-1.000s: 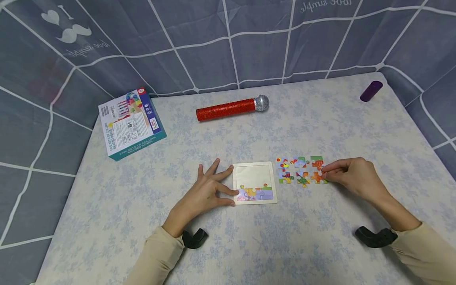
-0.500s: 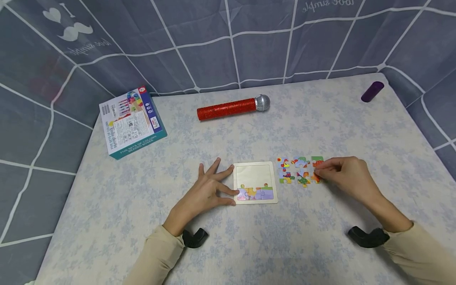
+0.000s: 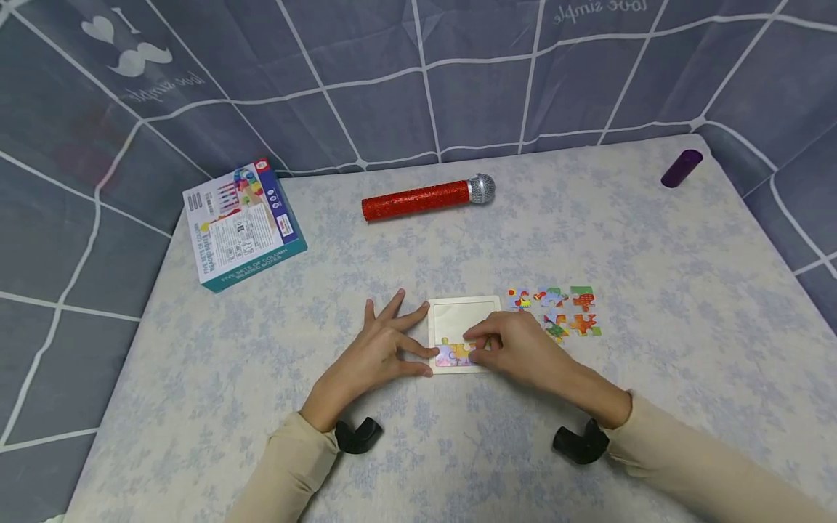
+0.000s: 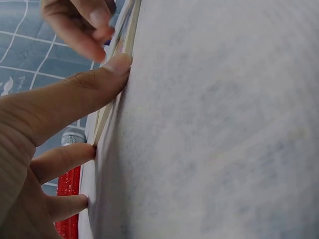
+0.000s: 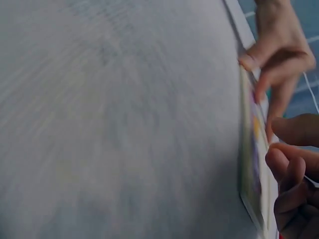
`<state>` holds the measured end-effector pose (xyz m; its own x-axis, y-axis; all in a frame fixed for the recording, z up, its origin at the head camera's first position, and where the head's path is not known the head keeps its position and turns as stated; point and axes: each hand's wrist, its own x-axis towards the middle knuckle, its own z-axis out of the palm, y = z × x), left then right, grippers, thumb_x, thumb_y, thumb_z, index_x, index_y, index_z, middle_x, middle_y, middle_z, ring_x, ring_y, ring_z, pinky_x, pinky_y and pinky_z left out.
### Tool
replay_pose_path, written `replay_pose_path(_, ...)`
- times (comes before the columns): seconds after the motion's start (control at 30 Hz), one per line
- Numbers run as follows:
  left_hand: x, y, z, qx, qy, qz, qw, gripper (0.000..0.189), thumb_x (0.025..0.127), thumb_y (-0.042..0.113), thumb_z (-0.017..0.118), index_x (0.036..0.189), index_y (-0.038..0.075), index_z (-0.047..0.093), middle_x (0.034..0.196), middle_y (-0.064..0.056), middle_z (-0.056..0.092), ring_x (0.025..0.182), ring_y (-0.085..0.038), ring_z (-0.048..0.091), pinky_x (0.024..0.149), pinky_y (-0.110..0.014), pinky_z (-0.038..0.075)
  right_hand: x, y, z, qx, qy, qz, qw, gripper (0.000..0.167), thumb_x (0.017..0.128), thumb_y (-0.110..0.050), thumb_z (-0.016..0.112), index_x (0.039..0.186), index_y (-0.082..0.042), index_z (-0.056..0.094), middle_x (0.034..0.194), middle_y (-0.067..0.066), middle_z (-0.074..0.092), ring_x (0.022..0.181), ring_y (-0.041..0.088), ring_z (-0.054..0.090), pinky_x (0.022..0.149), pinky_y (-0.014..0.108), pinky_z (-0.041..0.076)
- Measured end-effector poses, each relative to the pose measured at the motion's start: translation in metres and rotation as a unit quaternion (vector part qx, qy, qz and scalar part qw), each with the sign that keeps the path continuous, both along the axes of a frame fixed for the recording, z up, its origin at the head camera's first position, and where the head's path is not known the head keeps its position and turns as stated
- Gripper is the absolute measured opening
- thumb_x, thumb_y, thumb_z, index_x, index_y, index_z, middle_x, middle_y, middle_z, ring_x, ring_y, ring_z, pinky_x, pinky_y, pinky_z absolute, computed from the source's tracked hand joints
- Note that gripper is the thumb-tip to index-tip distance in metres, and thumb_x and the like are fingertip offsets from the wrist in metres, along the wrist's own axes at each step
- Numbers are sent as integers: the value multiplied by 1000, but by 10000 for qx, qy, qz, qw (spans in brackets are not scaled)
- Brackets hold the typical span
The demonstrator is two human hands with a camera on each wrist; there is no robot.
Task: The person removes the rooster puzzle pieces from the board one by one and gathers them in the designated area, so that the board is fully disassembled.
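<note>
A light puzzle tray (image 3: 451,300) lies on the table with a row of joined jigsaw pieces (image 3: 451,355) along its near side. My left hand (image 3: 375,356) rests with spread fingers at the tray's left edge, its thumb (image 4: 94,82) touching the rim. Over the tray's right part is my right hand (image 3: 523,352), thumb and index finger bent towards each other above the joined pieces. Whether a piece sits between those fingertips cannot be made out. Loose jigsaw pieces (image 3: 582,325) lie right of the tray; my right hand covers the spot of the lower left one.
A red glittery microphone (image 3: 418,200) lies behind the tray. At the back left is a teal and white box (image 3: 238,225), and a purple cylinder (image 3: 681,168) lies at the back right. A grey grid-patterned cloth (image 3: 484,94) hangs behind the table (image 3: 418,450).
My right hand has moved left from the right-hand loose pieces to above the tray. Both pieces in that right column remain on the table. My left hand stays in place.
</note>
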<state>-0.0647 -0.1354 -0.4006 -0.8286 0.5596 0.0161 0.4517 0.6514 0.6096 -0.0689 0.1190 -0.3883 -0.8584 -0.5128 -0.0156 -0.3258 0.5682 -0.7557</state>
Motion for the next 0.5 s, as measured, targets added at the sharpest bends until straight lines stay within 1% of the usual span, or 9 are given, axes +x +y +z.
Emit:
replay_pose_path(0.13,0,0,-1,5,8,3,10000,29,71,27,88,97,19,81,147,-12,47,147,-43,14,105,-77,-1,0,-18,-6,192,165,144,9996,24,78,-5,81,101,-1,76,74,-8,60,65,4,51,59,22,46)
replay_pose_path(0.3,-1,0,-1,19,8,0,10000,29,70,27,88,97,20,81,146,-12,47,147,-43,14,105,-77,-1,1,-28,-6,399,352,189,9984,19,77,-2,81,95,-2,76,73,-5,59,66,6,51,59,21,45)
replay_pose_path(0.43,-1,0,0,-41,55,7,10000,31,69,27,89,99,20,81,146,-12,47,146,-44,16,104,-77,0,2,-32,-4,467,210,108,9986,16,77,1,79,92,-1,76,74,-4,60,66,5,51,59,21,45)
replay_pose_path(0.5,-1,0,1,-76,54,60,9999,32,68,27,90,98,19,80,146,-11,47,146,-43,17,104,-78,0,2,-33,-3,503,123,55,9986,15,76,1,78,91,-1,76,73,-4,60,66,5,51,59,21,46)
